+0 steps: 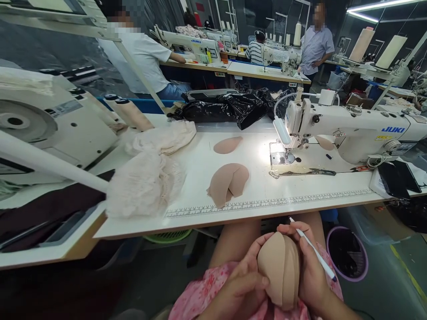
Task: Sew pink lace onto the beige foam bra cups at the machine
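Note:
Over my lap, my left hand (247, 275) grips a stack of beige moulded bra cups (275, 269), its thumb lying across the front one. My right hand (312, 262) steadies the stack's right side and also holds a white pen (315, 250) with a dark end, slanting down to the right. On the table beyond lie more beige cup pieces (222, 182), folded over each other. Behind them rests a single flat beige teardrop piece (228, 145).
A lit JUKI sewing machine (353, 129) stands at right, with tweezers (303, 172) before it. White lace fabric (143, 182) is heaped at left. A printed ruler (267, 203) runs along the front edge. Black plastic bags (233, 106) lie behind; a purple bin (347, 253) stands below. Several people are beyond.

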`<state>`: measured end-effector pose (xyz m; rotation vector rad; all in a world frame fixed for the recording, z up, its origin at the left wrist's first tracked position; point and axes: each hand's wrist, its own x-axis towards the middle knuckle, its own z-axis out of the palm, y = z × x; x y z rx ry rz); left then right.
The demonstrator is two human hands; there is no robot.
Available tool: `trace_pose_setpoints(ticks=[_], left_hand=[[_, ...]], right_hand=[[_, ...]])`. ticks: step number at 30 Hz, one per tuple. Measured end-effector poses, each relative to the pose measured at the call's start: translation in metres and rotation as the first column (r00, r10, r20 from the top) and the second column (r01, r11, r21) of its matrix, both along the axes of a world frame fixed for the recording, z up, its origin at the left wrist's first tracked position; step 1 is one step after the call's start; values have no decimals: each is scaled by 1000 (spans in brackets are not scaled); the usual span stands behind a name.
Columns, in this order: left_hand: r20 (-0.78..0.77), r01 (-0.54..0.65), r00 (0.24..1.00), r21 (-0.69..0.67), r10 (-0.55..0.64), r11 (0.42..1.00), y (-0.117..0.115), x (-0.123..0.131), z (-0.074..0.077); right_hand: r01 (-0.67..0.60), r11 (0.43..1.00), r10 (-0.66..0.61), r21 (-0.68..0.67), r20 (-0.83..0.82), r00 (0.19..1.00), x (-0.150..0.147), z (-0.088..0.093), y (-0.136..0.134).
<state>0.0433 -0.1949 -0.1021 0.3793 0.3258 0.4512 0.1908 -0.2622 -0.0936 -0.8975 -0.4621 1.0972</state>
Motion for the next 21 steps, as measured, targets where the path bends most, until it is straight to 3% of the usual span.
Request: trace_pose_setpoints(ticks=[6, 13, 21], left_hand=[[-74, -52, 996, -52, 48, 997, 0, 2, 1], [-111, -48, 993, -54, 42, 997, 2, 2, -1], [-160, 18, 986, -112, -36, 994, -1, -2, 12]], right_hand=[[84, 996, -87, -32, -117, 989, -4, -2, 0], [68, 997, -64, 24, -141, 988, -4, -2, -3], [102, 994, -104, 39, 36, 994, -9, -8, -6]])
